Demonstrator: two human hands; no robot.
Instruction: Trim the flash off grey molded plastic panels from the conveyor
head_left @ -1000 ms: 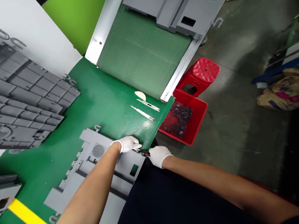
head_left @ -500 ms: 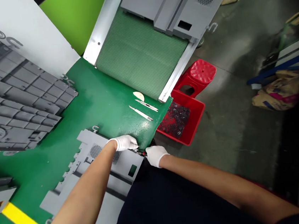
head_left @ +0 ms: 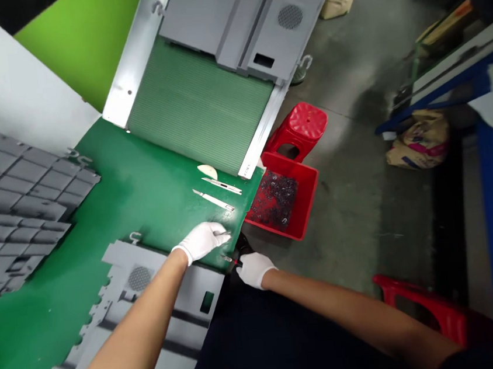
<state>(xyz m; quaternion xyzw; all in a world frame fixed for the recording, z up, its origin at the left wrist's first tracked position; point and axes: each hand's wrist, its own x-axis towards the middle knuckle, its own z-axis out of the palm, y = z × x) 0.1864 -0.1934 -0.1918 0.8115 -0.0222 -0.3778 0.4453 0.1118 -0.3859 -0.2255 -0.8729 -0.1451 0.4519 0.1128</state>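
My left hand [head_left: 203, 240], in a white glove, is over the green table by its near right edge. Its thumb and fingers are pressed together; what they pinch, if anything, I cannot make out. Close by, my right hand [head_left: 256, 270], also gloved, is closed round a small hand tool [head_left: 236, 262] with a red and black grip and a metal tip pointing left. The tool's exact kind is unclear. Beneath my left forearm lies a grey plastic panel [head_left: 176, 294] with round vent grilles, a rectangular opening and a hook-shaped tab.
Two slim knives [head_left: 213, 199] [head_left: 222, 185] and a pale curved piece [head_left: 207, 171] lie on the green table [head_left: 141, 189]. A conveyor belt [head_left: 194, 102] carries another grey panel [head_left: 229, 16]. More panels [head_left: 13, 185] stand left. A red bin [head_left: 307, 201] with dark scraps and a red stool [head_left: 308, 122] stand right.
My left hand has moved away from the tool tip, up over the bare table. My right hand still grips the tool. The camera view has shifted to the right.
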